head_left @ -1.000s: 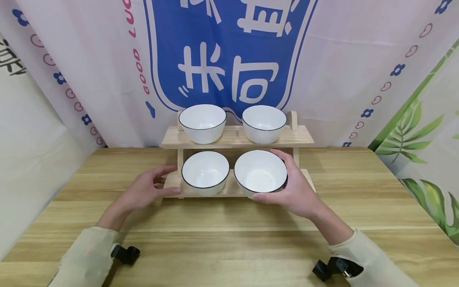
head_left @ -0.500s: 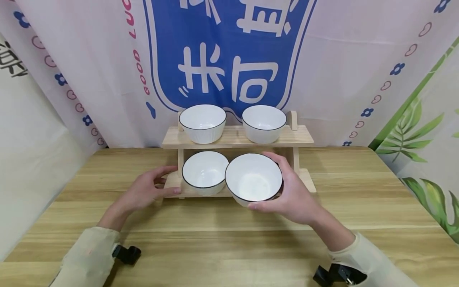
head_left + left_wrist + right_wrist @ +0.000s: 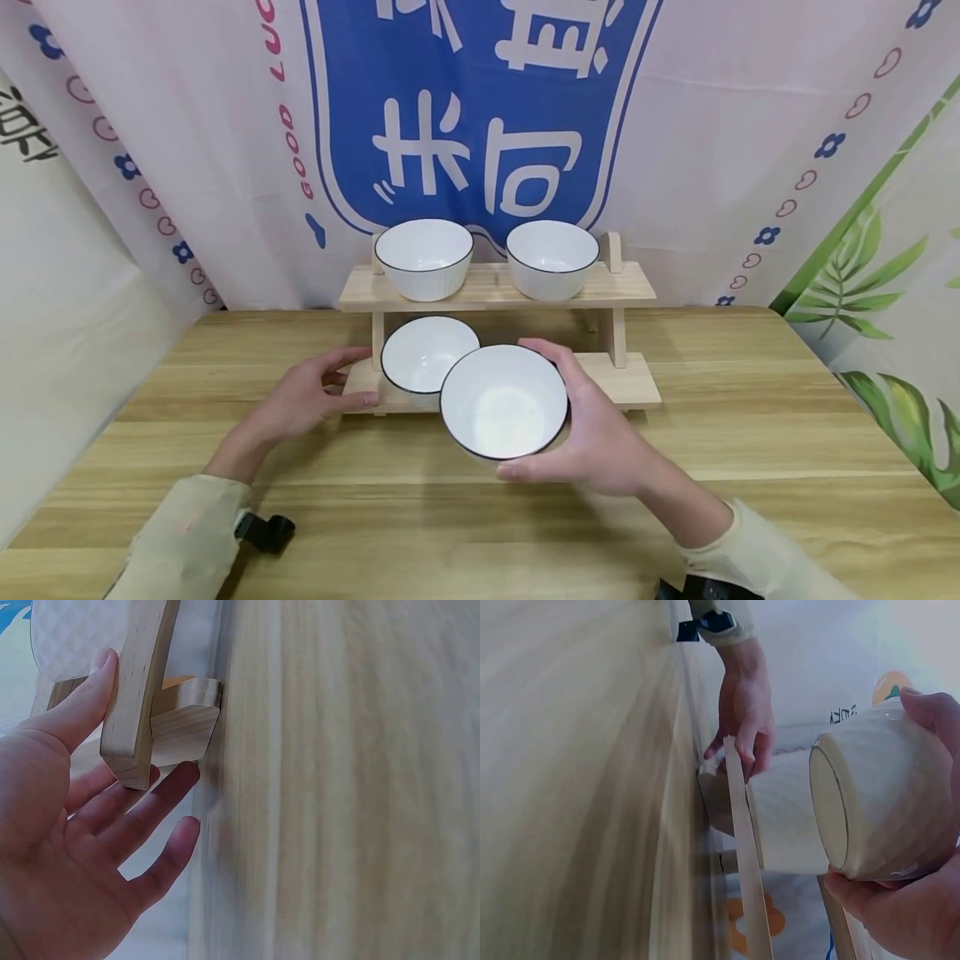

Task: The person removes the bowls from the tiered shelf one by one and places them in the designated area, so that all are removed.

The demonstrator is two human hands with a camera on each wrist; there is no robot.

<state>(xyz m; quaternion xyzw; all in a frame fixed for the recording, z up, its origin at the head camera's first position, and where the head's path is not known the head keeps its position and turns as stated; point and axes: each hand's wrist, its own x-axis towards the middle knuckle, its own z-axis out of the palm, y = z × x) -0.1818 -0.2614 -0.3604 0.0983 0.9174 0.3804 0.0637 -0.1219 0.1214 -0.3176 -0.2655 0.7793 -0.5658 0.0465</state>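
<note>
My right hand (image 3: 600, 433) grips a white bowl (image 3: 504, 404) with a thin dark rim, thumb at the near side and fingers round the far side. It is held in front of the lower board, tilted toward the head camera; its round base shows in the right wrist view. My left hand (image 3: 311, 387) holds the left end of the lower board of a two-tier wooden rack (image 3: 630, 383), its thumb (image 3: 105, 671) against the board and some fingers loosely extended past it. Another white bowl (image 3: 427, 354) stands on that board, partly hidden behind the held one.
Two more white bowls stand on the rack's upper board (image 3: 491, 287): one left (image 3: 424, 258), one right (image 3: 552, 260). The rack stands at the back of a wood-grain table (image 3: 360, 517), before a printed curtain (image 3: 705, 150).
My right hand has lifted the bowl off the right side of the lower board and brought it nearer and leftward, baring that part of the board. The left hand stays in place.
</note>
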